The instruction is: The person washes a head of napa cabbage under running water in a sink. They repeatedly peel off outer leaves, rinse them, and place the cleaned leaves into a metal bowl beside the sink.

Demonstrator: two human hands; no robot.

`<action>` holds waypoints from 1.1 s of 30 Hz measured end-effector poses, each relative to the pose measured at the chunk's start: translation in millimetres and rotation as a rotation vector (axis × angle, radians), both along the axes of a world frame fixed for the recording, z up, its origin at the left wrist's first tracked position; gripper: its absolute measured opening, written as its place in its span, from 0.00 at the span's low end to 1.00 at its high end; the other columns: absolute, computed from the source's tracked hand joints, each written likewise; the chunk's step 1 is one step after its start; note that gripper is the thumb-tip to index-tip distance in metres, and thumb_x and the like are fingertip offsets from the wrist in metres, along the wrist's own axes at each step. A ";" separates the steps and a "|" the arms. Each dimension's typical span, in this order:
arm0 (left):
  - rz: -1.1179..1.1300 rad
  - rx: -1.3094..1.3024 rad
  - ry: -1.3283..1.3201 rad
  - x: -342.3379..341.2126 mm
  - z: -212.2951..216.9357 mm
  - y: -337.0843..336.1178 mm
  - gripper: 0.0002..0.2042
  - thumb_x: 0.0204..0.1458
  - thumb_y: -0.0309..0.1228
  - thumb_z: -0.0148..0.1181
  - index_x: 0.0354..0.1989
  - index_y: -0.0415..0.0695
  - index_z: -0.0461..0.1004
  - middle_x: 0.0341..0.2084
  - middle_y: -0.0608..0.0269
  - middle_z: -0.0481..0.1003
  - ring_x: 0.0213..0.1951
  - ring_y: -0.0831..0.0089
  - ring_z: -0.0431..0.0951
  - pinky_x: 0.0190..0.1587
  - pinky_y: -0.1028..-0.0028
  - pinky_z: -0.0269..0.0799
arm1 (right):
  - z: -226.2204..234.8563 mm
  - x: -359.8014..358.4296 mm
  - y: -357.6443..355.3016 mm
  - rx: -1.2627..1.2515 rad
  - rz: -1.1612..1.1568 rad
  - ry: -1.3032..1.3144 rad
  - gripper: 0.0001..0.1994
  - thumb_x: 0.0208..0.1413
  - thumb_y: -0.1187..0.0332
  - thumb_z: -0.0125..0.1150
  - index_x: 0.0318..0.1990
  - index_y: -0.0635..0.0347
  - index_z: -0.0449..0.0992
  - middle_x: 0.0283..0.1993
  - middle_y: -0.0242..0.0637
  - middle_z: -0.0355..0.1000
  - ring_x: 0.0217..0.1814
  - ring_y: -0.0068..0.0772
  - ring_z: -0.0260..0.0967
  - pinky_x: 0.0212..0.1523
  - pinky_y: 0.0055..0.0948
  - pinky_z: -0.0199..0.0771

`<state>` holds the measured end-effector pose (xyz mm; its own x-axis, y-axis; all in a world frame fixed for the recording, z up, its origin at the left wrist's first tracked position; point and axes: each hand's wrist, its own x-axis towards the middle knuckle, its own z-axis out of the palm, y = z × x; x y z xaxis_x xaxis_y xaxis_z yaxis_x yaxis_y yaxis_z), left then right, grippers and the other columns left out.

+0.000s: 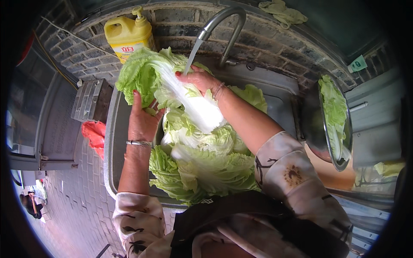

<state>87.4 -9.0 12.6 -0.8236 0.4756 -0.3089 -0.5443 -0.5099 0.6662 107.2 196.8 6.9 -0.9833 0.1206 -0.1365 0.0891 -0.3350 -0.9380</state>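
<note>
A large napa cabbage leaf [172, 81], with a broad white rib and a frilly green edge, is held under the running tap [223, 26]. My right hand [200, 79] grips its right side, close to the falling water. On the leaf's lower left, my left hand [146, 118] has its thumb up and its fingers curled behind the green part, partly hidden. Below the held leaf, a heap of napa cabbage leaves [206, 167] fills the grey sink [109, 150]. The leaf's thick white base points down toward that heap.
A yellow pump jug [129, 32] stands behind the sink at the left, by a brick wall [176, 28]. To the right, a metal bowl [329, 142] holds a cabbage leaf. A pale cloth [284, 13] lies on the ledge; a red bag [94, 137] is left of the sink.
</note>
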 end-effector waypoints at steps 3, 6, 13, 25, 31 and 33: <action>-0.220 -0.079 -0.011 22.1 -21.0 6.4 0.18 0.52 0.42 0.55 0.45 0.42 0.67 0.39 0.58 0.71 0.37 0.71 0.73 0.39 0.69 0.73 | 6.0 -9.3 -8.4 -0.009 0.066 0.079 0.19 0.47 0.65 0.63 0.45 0.65 0.71 0.39 0.35 0.72 0.42 0.23 0.68 0.45 0.23 0.66; -0.337 -0.013 -0.056 50.8 -0.3 36.2 0.14 0.52 0.35 0.55 0.43 0.40 0.68 0.35 0.59 0.74 0.35 0.68 0.76 0.33 0.70 0.75 | 14.9 -10.3 -12.2 0.118 -0.039 0.131 0.16 0.49 0.63 0.61 0.42 0.65 0.73 0.37 0.35 0.73 0.38 0.22 0.68 0.42 0.23 0.66; -0.268 -0.072 0.234 65.5 9.9 53.5 0.14 0.48 0.26 0.59 0.43 0.41 0.68 0.32 0.61 0.74 0.31 0.71 0.76 0.24 0.74 0.74 | 15.1 -11.1 -12.3 -0.039 -0.149 0.223 0.16 0.48 0.62 0.62 0.43 0.60 0.72 0.37 0.32 0.71 0.39 0.22 0.66 0.44 0.23 0.65; -0.217 -0.160 0.357 67.4 6.9 40.7 0.18 0.44 0.17 0.59 0.45 0.42 0.65 0.36 0.63 0.72 0.29 0.75 0.74 0.24 0.77 0.72 | 10.0 -4.3 -39.2 -0.295 -0.112 0.240 0.13 0.52 0.67 0.56 0.42 0.65 0.73 0.37 0.33 0.72 0.37 0.23 0.69 0.40 0.23 0.68; -0.320 -0.090 0.180 62.3 9.2 37.7 0.13 0.49 0.21 0.54 0.45 0.41 0.65 0.34 0.63 0.72 0.28 0.74 0.74 0.23 0.75 0.71 | 21.5 -2.9 -30.5 -0.141 -0.073 0.156 0.14 0.48 0.70 0.59 0.43 0.64 0.72 0.38 0.36 0.72 0.36 0.27 0.70 0.38 0.25 0.70; -0.390 -0.094 0.322 65.4 10.2 50.0 0.17 0.49 0.19 0.52 0.49 0.38 0.63 0.38 0.62 0.71 0.39 0.73 0.72 0.38 0.74 0.70 | 32.2 7.9 -15.4 -0.234 -0.115 0.188 0.16 0.45 0.71 0.61 0.44 0.63 0.71 0.36 0.38 0.72 0.32 0.28 0.70 0.35 0.25 0.71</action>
<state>152.8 41.0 22.7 -0.6512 0.7486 -0.1247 -0.4414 -0.2400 0.8646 115.1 181.5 39.0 -0.9757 0.2190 0.0094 -0.1296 -0.5417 -0.8305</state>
